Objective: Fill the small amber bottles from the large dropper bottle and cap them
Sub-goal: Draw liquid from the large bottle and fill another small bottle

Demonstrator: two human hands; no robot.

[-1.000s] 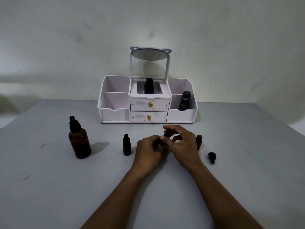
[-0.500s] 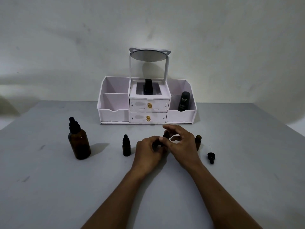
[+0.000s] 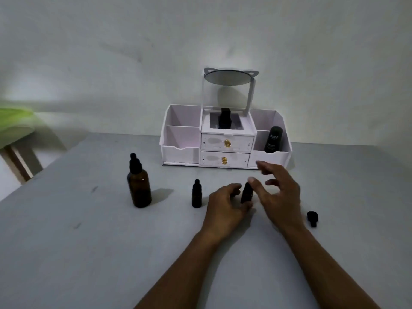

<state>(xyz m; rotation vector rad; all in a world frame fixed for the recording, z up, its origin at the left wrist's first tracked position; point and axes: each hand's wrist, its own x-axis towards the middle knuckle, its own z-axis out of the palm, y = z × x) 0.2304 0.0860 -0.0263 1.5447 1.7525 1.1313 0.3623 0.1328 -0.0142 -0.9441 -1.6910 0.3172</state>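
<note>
At centre frame, I see the left hand (image 3: 225, 206) curled round the base of a small amber bottle (image 3: 247, 194), its capped top clear of the fingers. Just right, the right hand (image 3: 279, 195) holds nothing, fingers spread wide, thumb tip beside that top. Left of centre stands the large dropper bottle (image 3: 139, 188).

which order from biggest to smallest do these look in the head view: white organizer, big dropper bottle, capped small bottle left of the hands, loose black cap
1. white organizer, largest even though it stands farthest back
2. large dropper bottle
3. capped small bottle
4. loose black cap, smallest
</note>
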